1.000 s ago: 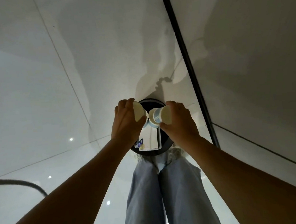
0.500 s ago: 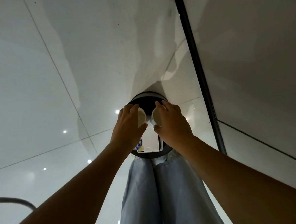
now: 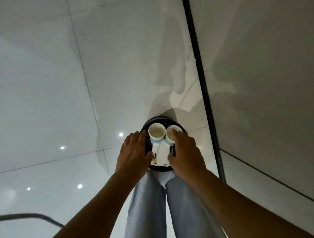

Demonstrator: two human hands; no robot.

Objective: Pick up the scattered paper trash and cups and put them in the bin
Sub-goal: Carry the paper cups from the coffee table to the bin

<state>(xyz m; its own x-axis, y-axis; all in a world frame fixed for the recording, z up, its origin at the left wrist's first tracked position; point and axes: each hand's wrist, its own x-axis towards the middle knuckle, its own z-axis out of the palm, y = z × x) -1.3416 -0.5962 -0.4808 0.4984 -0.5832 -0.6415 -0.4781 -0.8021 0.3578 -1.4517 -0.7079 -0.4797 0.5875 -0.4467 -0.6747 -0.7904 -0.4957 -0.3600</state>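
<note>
A round black bin [image 3: 160, 119] stands on the floor just ahead of my legs. Two white paper cups with pale blue bands sit mouth-up inside it, the left cup [image 3: 156, 134] and the right cup [image 3: 171, 135] side by side. Under them lies white paper trash [image 3: 161, 153]. My left hand [image 3: 134, 154] hovers at the bin's left rim, fingers spread, holding nothing. My right hand [image 3: 185, 151] is over the right rim, fingers apart, its fingertips overlapping the right cup's edge.
Glossy pale floor tiles [image 3: 40, 108] with light reflections spread to the left. A dark strip [image 3: 200, 75] runs along the floor beside a grey wall panel [image 3: 270, 73] on the right. A dark cable [image 3: 25, 216] curves at the lower left.
Both hands held a cup over the bin; now the cups rest in the bin and both hands have opened and drawn back toward me.
</note>
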